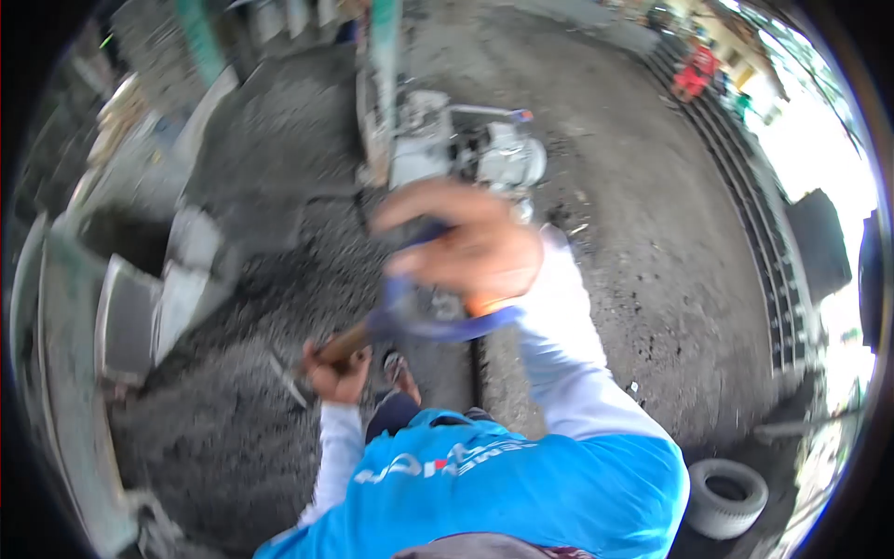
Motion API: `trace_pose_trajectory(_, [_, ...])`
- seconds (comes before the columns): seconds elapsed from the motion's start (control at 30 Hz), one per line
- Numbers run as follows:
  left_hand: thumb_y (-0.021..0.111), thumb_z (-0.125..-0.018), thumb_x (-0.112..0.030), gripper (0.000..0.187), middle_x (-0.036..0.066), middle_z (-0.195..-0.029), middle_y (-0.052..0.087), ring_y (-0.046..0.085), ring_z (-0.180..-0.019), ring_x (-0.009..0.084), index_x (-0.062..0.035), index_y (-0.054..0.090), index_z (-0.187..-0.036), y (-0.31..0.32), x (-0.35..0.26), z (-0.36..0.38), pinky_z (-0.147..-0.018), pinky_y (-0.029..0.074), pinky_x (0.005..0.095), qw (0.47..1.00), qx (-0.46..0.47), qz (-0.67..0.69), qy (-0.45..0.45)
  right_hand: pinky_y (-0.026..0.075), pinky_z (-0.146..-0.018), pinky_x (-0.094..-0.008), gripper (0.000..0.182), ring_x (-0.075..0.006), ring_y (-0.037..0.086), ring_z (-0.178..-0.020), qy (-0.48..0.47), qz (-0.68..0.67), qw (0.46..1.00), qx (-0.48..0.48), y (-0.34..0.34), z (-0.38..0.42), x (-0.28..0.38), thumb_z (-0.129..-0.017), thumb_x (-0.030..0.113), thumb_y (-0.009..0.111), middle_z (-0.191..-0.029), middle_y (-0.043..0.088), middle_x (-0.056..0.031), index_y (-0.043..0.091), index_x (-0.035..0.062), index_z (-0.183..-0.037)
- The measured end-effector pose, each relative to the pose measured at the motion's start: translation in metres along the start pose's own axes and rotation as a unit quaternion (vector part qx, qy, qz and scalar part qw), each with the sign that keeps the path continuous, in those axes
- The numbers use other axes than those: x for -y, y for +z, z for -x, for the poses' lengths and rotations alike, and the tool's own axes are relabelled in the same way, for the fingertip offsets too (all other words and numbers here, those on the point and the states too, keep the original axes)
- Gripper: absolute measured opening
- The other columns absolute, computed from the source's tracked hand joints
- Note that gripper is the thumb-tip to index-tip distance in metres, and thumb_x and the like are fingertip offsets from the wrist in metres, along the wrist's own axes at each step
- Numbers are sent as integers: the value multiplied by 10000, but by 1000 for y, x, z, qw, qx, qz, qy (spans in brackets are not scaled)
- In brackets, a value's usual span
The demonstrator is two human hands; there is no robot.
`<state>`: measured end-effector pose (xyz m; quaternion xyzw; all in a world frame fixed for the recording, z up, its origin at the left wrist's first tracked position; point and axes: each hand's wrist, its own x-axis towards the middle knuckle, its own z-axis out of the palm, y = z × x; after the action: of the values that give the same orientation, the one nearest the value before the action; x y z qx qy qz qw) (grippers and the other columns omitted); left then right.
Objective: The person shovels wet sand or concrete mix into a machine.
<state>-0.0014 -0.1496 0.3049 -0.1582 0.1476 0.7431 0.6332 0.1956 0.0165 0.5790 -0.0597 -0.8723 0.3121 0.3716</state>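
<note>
My left hand (pixel 337 375) is wrapped around the wooden shaft of a shovel (pixel 346 342), low down on it. A thin grey metal edge shows just left of that hand, probably the blade seen edge-on; most of it is hidden. The blue D-shaped handle (pixel 456 329) rises towards the camera at the upper end. My right hand (pixel 475 256), smeared by motion, is closed around the handle's grip. Dark loose grit (pixel 279 317) covers the ground beneath my left hand, and my sandalled foot (pixel 399 371) is just to its right.
A whitish machine (pixel 507 158) stands ahead, near a green post (pixel 385 65). Concrete slabs and walls (pixel 130 317) line the left. A tyre (pixel 726 498) lies at lower right. Long steps or rails (pixel 736 186) run along the right, with a person in red (pixel 695 73) far off.
</note>
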Motion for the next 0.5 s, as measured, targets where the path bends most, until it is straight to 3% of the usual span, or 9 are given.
trace_pose_trajectory(0.03, [605,-827,-458,400,119,-958,691,623,-880,273,-78,697,-913,-8,-14,-12,-740,460,420,1000,-12,-19,8,506,-758,-382,277,-331,627,-842,-38,-6,999,-11,24,-21,-13,-731,220,741,-1008,631,-146,663,49,-934])
trace_pose_trajectory(0.07, [549,-839,-523,491,116,-1057,669,614,-901,260,-96,676,-1046,-54,-38,-37,-740,467,412,996,85,-27,-5,496,-781,-403,301,-341,619,-840,38,-9,999,-34,68,-34,-32,-716,247,735,-977,645,-133,664,68,-947])
trace_pose_trajectory(0.1, [473,-863,-546,545,114,-1191,616,608,-933,233,-109,619,-1152,-60,-51,-45,-747,477,412,998,21,-54,-4,486,-807,-425,266,-340,608,-905,100,-17,994,-39,127,-36,-63,-740,232,697,-971,649,-128,658,83,-956])
trace_pose_trajectory(0.2, [428,-889,-464,459,118,-924,679,634,-792,296,-97,659,-1040,-49,-62,-55,-710,496,426,962,-235,-91,102,488,-820,-421,224,-327,605,-957,316,-99,937,112,288,-14,-135,-764,181,666,-968,645,-125,659,71,-960])
trace_pose_trajectory(0.27, [415,-879,-463,461,126,-881,676,631,-760,306,-92,661,-996,-69,-77,-54,-709,497,434,957,-233,-93,148,494,-799,-427,164,-320,608,-934,182,-39,981,51,287,-19,-93,-761,171,657,-927,641,-119,661,75,-894])
trace_pose_trajectory(0.33, [401,-869,-463,467,134,-837,672,628,-729,316,-86,664,-953,-99,-90,-69,-707,498,441,949,-234,-97,186,503,-788,-403,177,-310,623,-886,182,-150,972,-12,298,-16,-103,-762,189,661,-911,641,-119,660,68,-890])
trace_pose_trajectory(0.4, [388,-859,-462,475,143,-793,668,624,-697,326,-80,666,-909,-115,-107,-81,-706,500,448,948,-216,-117,204,508,-816,-342,309,-230,647,-893,336,-284,898,2,303,-11,-121,-815,273,644,-963,665,-139,647,13,-982])
trace_pose_trajectory(0.47, [405,-828,-458,456,160,-706,639,605,-628,325,-66,634,-789,-133,-123,-60,-684,501,446,995,-89,0,52,504,-779,-315,351,-177,625,-847,432,-272,860,3,321,13,-159,-870,300,620,-925,662,-121,637,-8,-1037])
trace_pose_trajectory(0.5, [457,-809,-379,366,138,-613,607,581,-569,292,-59,621,-742,-129,-123,-53,-652,497,411,986,-133,11,100,503,-756,-305,359,-158,622,-836,485,-308,818,17,332,31,-185,-888,308,608,-908,661,-114,639,-14,-1042])
